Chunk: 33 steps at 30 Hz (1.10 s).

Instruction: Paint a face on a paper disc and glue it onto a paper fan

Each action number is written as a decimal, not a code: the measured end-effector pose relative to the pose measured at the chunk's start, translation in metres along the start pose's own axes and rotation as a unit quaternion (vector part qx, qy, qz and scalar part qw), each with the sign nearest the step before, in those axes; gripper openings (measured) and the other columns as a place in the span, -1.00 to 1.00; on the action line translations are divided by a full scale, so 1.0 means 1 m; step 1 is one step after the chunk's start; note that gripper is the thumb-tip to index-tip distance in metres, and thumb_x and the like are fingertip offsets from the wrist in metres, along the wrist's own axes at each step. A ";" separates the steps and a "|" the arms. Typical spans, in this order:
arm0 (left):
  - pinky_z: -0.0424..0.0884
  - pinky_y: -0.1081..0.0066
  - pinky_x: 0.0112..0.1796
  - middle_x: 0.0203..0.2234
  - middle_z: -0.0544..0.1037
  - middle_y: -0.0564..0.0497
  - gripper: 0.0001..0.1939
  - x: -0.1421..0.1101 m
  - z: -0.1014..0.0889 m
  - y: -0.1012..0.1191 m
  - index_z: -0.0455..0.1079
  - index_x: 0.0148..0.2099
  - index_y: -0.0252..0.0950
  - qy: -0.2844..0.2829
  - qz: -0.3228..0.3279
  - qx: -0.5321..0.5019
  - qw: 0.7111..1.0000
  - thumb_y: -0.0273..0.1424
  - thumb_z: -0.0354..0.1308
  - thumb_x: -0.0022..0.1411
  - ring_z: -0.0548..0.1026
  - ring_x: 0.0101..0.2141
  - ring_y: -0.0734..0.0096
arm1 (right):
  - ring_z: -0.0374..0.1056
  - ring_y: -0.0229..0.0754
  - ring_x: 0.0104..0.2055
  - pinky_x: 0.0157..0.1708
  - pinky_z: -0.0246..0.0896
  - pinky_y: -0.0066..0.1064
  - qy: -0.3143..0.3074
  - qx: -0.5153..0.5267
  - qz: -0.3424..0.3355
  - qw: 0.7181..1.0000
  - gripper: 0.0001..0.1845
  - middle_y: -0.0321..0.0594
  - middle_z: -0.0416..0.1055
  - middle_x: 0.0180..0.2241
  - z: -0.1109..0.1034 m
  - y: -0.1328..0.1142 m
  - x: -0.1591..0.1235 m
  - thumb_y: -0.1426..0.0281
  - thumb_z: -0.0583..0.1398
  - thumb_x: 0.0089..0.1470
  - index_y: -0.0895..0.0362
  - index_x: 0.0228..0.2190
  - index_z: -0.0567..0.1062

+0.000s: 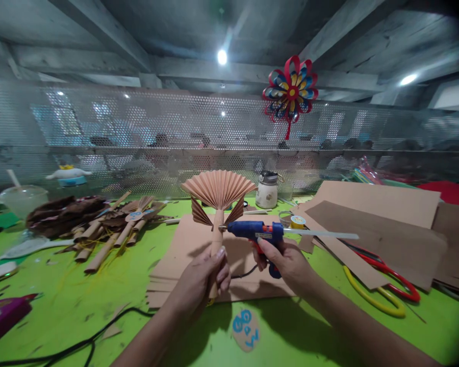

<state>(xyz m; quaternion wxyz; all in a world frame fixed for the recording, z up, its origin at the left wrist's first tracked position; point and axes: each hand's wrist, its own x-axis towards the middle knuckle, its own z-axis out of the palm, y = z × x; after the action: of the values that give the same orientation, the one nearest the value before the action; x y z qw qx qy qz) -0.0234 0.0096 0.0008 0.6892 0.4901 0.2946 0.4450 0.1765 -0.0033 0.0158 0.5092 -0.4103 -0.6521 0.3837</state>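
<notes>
My left hand [202,278] is closed round the rolled paper handle of a pleated brown paper fan [219,189] and holds it upright over the green table. My right hand [281,260] grips a blue glue gun [254,230], a finger on its red trigger. The gun's nozzle touches the fan just below the pleats, where two small folded wings stick out. A clear glue stick [321,234] juts from the back of the gun to the right. Under both hands lies a stack of brown paper sheets [183,244].
Several finished fans and paper rolls [110,229] are piled at the left. Big brown sheets [382,214] and red and yellow scissors [386,288] lie at the right. A white jar [266,191] stands at the back by the mesh wall. A black cable [72,346] crosses the front.
</notes>
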 end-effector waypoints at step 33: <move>0.14 0.56 -0.59 -0.66 0.23 0.18 -0.69 0.004 -0.006 0.006 0.22 -0.34 -0.29 0.054 0.026 -0.068 0.996 -0.21 0.25 0.14 0.24 -0.64 0.58 | 0.29 -0.24 -0.46 -0.46 0.21 -0.41 0.137 0.056 -0.046 0.988 -0.61 -0.19 0.42 -0.45 -0.004 -0.007 0.002 0.08 0.14 0.16 0.18 -0.34 0.48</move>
<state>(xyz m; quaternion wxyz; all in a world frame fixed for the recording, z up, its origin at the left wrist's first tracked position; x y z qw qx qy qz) -0.0289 0.0164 0.0047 0.6924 0.4243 0.2880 0.5076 0.1791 -0.0040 0.0237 0.6327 -0.3996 -0.5721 0.3358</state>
